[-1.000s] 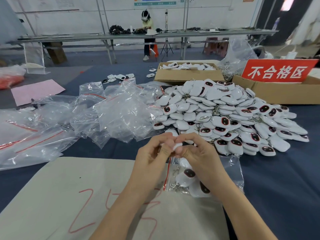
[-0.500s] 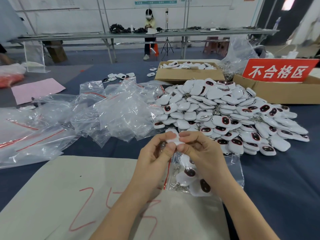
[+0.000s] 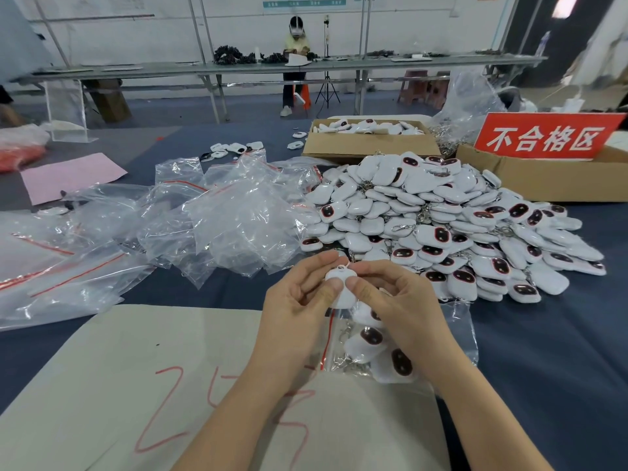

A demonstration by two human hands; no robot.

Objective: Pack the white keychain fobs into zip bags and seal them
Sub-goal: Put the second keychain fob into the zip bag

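Bright even indoor light, soft shadows, wide-angle bowing at edges.

One white fob (image 3: 341, 283) held above a clear zip bag (image 3: 462, 331) containing several; heap of fobs (image 3: 441, 226) behind, empty bags (image 3: 238, 219) left.

Factory packing floor. Bulk heap of white fobs (image 3: 441, 226), cardboard cartons (image 3: 370, 146), red sign (image 3: 547, 137) right. Long workbench (image 3: 136, 71) far, worker (image 3: 295, 42) there.

I see glossy, smooth white plastic fobs (image 3: 441, 226) with shiny metal clasps (image 3: 402, 228), clear crinkled plastic bags (image 3: 238, 219), matt dark cloth over the surface (image 3: 543, 351), a matt paper sheet (image 3: 136, 368) at its near edge, and dull brown cardboard boxes (image 3: 370, 146).
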